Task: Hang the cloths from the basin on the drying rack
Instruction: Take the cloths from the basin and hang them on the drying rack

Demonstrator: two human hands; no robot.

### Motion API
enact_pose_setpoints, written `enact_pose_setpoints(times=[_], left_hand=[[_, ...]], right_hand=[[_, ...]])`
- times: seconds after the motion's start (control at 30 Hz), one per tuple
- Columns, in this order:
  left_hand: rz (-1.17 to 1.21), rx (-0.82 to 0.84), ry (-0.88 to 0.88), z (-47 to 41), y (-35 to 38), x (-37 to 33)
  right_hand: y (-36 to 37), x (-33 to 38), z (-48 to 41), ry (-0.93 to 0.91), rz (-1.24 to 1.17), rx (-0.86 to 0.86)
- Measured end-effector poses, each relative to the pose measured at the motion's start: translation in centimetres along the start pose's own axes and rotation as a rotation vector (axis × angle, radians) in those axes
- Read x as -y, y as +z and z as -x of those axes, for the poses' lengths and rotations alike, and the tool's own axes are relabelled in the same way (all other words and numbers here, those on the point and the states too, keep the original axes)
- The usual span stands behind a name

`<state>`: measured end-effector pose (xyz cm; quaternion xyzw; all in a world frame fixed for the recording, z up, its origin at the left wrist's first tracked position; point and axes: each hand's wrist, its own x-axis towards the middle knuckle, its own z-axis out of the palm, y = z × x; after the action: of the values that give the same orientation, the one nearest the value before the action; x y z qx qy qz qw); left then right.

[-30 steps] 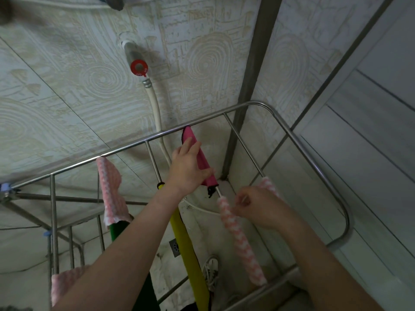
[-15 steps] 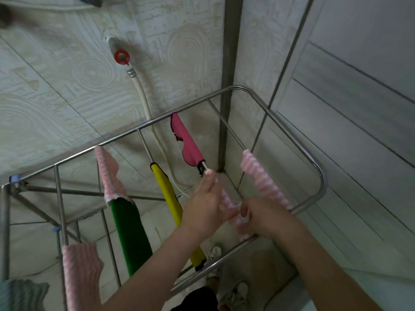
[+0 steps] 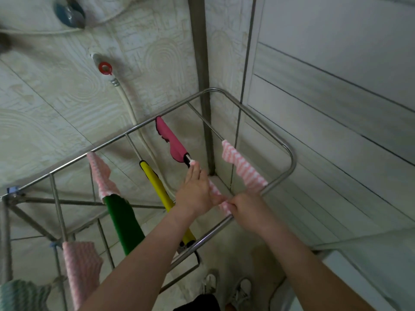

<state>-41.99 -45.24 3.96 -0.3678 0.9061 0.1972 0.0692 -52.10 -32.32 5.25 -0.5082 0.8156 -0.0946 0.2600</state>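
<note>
Much of the pink-and-white cloth (image 3: 221, 202) being hung lay hidden under the two hands, so only a crumpled strip showed along the rail between them. The left hand (image 3: 195, 194) lay flat over the cloth with fingers extended together along the rail, fingertips reaching a bare stretch of bar beside the magenta cloth (image 3: 171, 141). The right hand (image 3: 246, 208) was curled, pinching the cloth's near end just above the drying rack (image 3: 289, 153)'s front bar. The rack was shiny round metal tubing with a curved corner, its left side cut off by the frame edge. Another pink cloth with a white zigzag weave (image 3: 243, 168) draped the rightmost rail. A smooth yellow cloth (image 3: 159, 189) and a green cloth (image 3: 124, 221) hung on rails to the left, the green one touching a textured pink cloth (image 3: 101, 176) above it. A teal cloth (image 3: 20, 295) at the lower left corner was cropped and hard to make out.
</note>
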Motion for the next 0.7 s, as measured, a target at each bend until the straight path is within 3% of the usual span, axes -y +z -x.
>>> enact_pose_setpoints(times=[0.23,0.4,0.5,0.7], left_hand=[[0.088,-0.143,0.131,0.7,-0.2,0.8],[0.286,-0.287,0.361,3.8,-1.5,0.2],[0.415,-0.224,0.374,6.7,-2.1,-1.0],[0.56,0.006,0.566,11.1,-2.0,-4.3]], right_hand=[[-0.1,1.0,2.6,0.044,-0.145,-0.258],[0.5,2.9,6.6,0.205,-0.366,-0.459],[1.5,4.2,9.4,0.28,-0.493,-0.59],[3.2,5.4,17.1,0.505,-0.681,-0.783]])
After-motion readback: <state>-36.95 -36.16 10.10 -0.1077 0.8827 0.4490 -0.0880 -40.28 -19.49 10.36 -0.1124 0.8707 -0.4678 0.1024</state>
